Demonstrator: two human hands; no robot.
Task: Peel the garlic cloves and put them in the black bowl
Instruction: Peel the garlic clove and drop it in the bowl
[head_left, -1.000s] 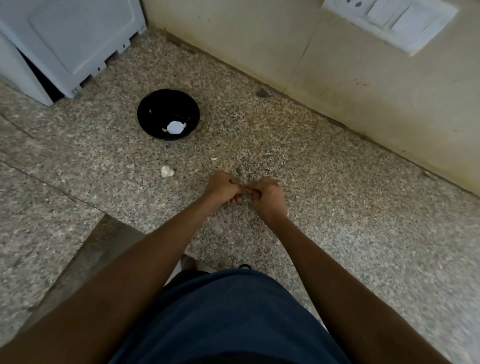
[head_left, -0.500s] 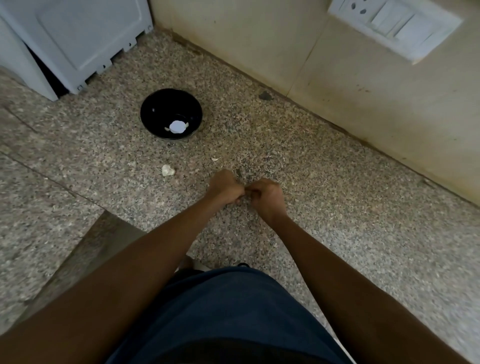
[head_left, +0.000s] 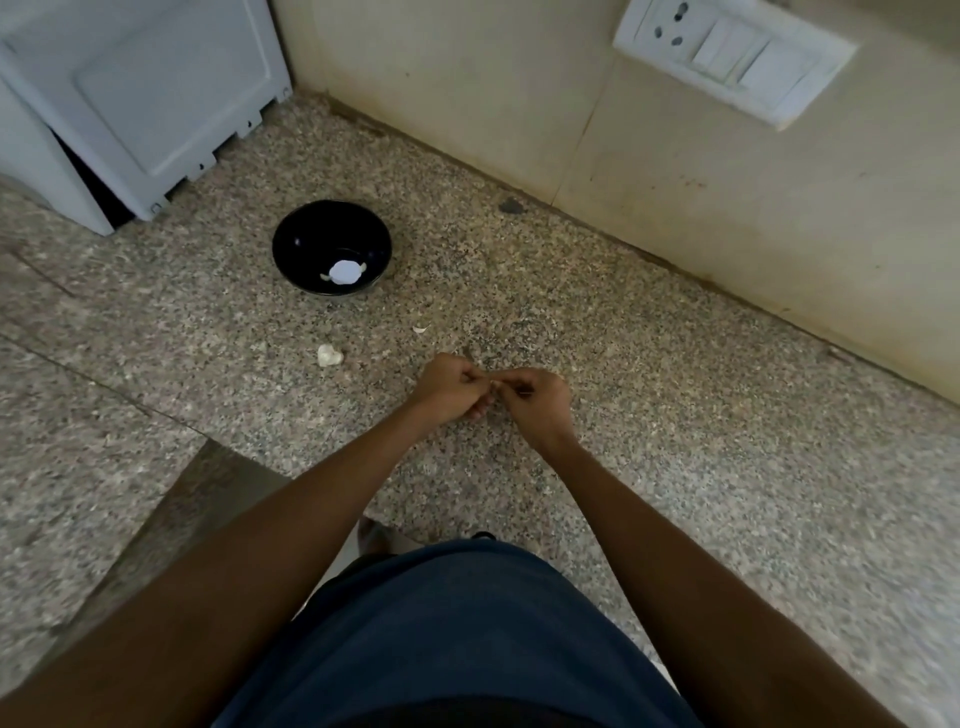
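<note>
Head view: we see the left hand (head_left: 451, 387) and right hand (head_left: 537, 400) meeting fingertip to fingertip, both curled and pinching a small garlic clove (head_left: 493, 385), mostly hidden between them. The black bowl (head_left: 306, 249) lies at eleven o'clock; a loose clove (head_left: 329, 356) lies at ten o'clock on the speckled counter (head_left: 675, 415).

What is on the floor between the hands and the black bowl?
In the head view, two small white bits lie there: a garlic piece and a thin peel scrap, both on bare floor short of the bowl.
</note>
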